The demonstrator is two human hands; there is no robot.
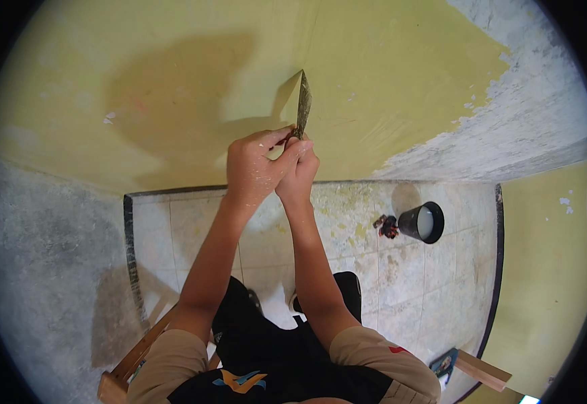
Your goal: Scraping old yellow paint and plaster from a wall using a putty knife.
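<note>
Both hands meet in front of the yellow-green painted wall point(399, 76), around the lower end of a scraper or putty knife point(304, 103). Its blade points up, seen nearly edge-on, and its tip is at or close to the paint, where its shadow falls. My left hand point(255, 161) has thumb and fingers at the base of the blade and is dusted with pale flecks. Just right of it and partly behind, my right hand point(298, 174) is closed around the handle, which is mostly hidden.
A black bucket point(409, 222) of whitish liquid stands on the tiled floor point(404, 278), beside a dark crumpled thing point(388, 227). Paint flakes litter the floor by the wall. Bare grey-white plaster point(540, 106) shows at right. Wooden furniture point(137, 348) is at lower left, a wooden piece point(482, 369) at lower right.
</note>
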